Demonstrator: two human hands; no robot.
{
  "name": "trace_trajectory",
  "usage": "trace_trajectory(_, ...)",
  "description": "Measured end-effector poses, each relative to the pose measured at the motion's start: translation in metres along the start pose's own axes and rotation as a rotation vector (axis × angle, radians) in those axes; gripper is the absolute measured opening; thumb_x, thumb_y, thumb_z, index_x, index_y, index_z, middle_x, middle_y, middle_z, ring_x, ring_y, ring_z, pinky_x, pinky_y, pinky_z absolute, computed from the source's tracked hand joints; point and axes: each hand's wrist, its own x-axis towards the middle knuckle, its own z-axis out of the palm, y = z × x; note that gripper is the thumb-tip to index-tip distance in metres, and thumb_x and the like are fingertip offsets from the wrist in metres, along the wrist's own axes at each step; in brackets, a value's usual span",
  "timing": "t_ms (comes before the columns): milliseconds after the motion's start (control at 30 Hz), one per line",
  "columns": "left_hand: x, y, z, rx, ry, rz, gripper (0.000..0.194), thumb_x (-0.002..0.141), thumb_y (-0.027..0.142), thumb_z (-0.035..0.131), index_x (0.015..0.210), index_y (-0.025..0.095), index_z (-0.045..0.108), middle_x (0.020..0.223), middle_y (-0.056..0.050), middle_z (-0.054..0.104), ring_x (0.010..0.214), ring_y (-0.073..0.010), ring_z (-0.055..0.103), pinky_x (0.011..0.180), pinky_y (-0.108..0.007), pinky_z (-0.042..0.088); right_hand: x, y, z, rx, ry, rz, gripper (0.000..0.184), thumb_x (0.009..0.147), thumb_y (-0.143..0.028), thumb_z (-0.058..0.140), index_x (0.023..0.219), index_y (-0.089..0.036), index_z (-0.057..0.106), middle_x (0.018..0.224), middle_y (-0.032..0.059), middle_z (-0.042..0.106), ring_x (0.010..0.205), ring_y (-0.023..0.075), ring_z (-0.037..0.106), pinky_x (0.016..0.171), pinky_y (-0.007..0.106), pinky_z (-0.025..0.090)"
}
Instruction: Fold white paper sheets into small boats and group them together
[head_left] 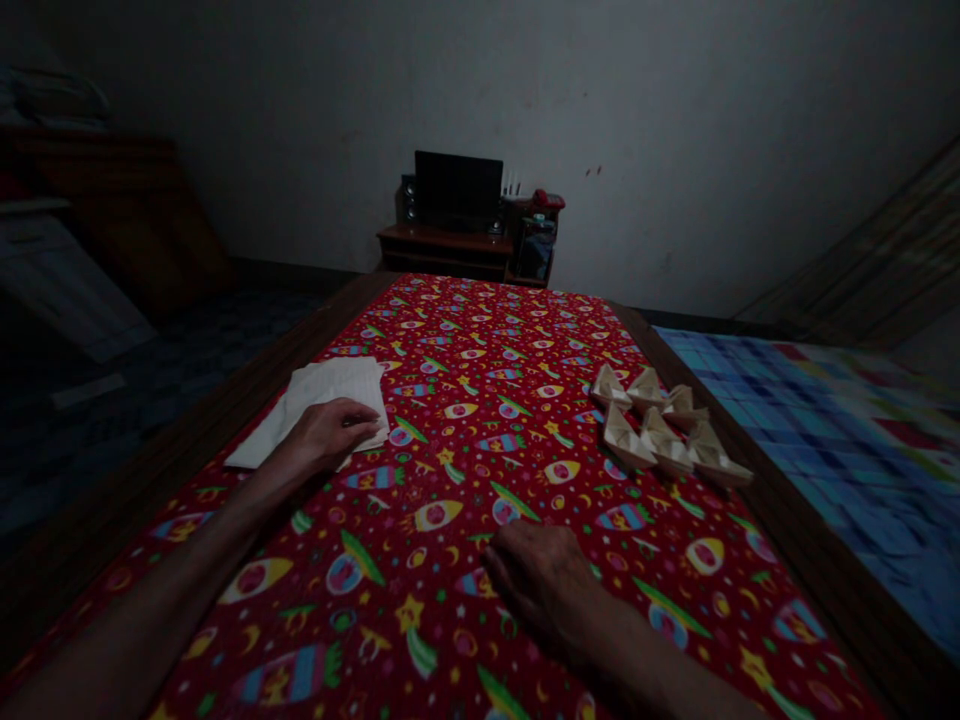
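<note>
My left hand point(334, 432) rests on a stack of white lined paper sheets point(334, 378) at the left of the table. Its thumb and fingers are pinched together at the stack's right edge, on the paper. My right hand point(541, 580) lies on the red patterned tablecloth point(457, 500) near the middle, its fingers curled in; no object shows in it. Several folded paper boats point(652, 445) stand close together in two rows on the cloth at the right, beyond my right hand and apart from it.
Dark wooden table edges point(720, 440) run along both sides of the cloth. A monitor point(459, 186) with speakers stands on a low cabinet point(442, 240) by the far wall. Blue checked bedding point(817, 450) lies to the right; a wooden cabinet point(142, 220) stands at left.
</note>
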Motion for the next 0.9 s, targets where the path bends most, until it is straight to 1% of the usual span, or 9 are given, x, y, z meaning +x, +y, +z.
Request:
trace_trajectory(100,-0.001,0.001,-0.001,0.0,0.04,0.038,0.034,0.068,0.047,0.051,0.074,0.019,0.07,0.087,-0.007,0.071,0.081,-0.0228,0.063,0.074,-0.028,0.046,-0.001,0.0,0.001,0.0,0.005,-0.007,0.02,0.094,-0.026,0.038,0.076,-0.02,0.045,0.069,-0.0009,0.053,0.057,0.0097,0.043,0.055,0.025,0.024)
trace_trajectory(233,-0.004,0.009,-0.003,-0.016,0.028,-0.025,0.031,0.066,0.045,0.051,0.07,0.018,0.067,0.076,-0.006,0.069,0.07,-0.0208,0.062,0.064,-0.026,0.045,0.0,0.001,0.002,0.0,0.008,-0.001,0.02,0.093,-0.026,0.038,0.076,-0.02,0.045,0.069,-0.0009,0.053,0.057,0.0096,0.043,0.056,0.025,0.024)
trace_trajectory(367,-0.007,0.016,-0.005,-0.051,-0.008,-0.094,0.03,0.064,0.044,0.052,0.066,0.017,0.064,0.059,-0.003,0.063,0.057,-0.0177,0.057,0.051,-0.023,0.04,0.0,0.002,0.002,-0.008,0.014,-0.002,0.02,0.093,-0.025,0.039,0.075,-0.019,0.045,0.068,-0.0008,0.053,0.056,0.0094,0.042,0.055,0.025,0.024)
trace_trajectory(500,-0.009,0.018,-0.007,-0.079,-0.043,-0.124,0.029,0.062,0.044,0.054,0.064,0.017,0.062,0.053,0.0,0.059,0.052,-0.0155,0.053,0.046,-0.022,0.035,0.0,0.001,0.001,-0.004,0.008,-0.002,0.021,0.094,-0.027,0.038,0.075,-0.02,0.044,0.069,-0.0008,0.053,0.056,0.0094,0.042,0.055,0.025,0.024)
trace_trajectory(600,-0.012,0.022,-0.006,-0.11,-0.112,-0.08,0.031,0.061,0.048,0.058,0.064,0.017,0.063,0.055,0.001,0.06,0.054,-0.0147,0.053,0.048,-0.021,0.036,0.0,0.001,0.0,0.009,0.0,-0.003,0.02,0.094,-0.027,0.037,0.076,-0.02,0.044,0.069,-0.0011,0.053,0.057,0.0093,0.042,0.055,0.025,0.024)
trace_trajectory(700,-0.018,0.032,0.0,-0.144,-0.185,0.023,0.03,0.062,0.048,0.059,0.065,0.018,0.062,0.061,0.001,0.063,0.06,-0.0152,0.056,0.054,-0.021,0.04,0.001,0.001,0.0,0.007,0.008,-0.001,0.021,0.094,-0.026,0.038,0.075,-0.02,0.044,0.069,-0.0012,0.053,0.056,0.0091,0.042,0.055,0.025,0.024)
trace_trajectory(800,-0.023,0.04,0.007,-0.089,-0.178,0.1,0.028,0.064,0.046,0.061,0.066,0.018,0.061,0.066,0.0,0.064,0.064,-0.0163,0.058,0.058,-0.022,0.041,0.001,0.001,0.001,0.009,0.012,-0.005,0.021,0.094,-0.026,0.038,0.075,-0.019,0.045,0.068,-0.0011,0.053,0.056,0.0089,0.042,0.054,0.025,0.023)
trace_trajectory(900,-0.021,0.041,0.005,-0.094,-0.194,0.135,0.032,0.068,0.05,0.059,0.073,0.018,0.063,0.068,-0.001,0.065,0.064,-0.016,0.059,0.058,-0.022,0.043,0.0,0.001,0.001,0.014,0.002,-0.005,0.02,0.094,-0.026,0.038,0.077,-0.019,0.045,0.07,-0.0009,0.053,0.057,0.0091,0.043,0.054,0.025,0.023)
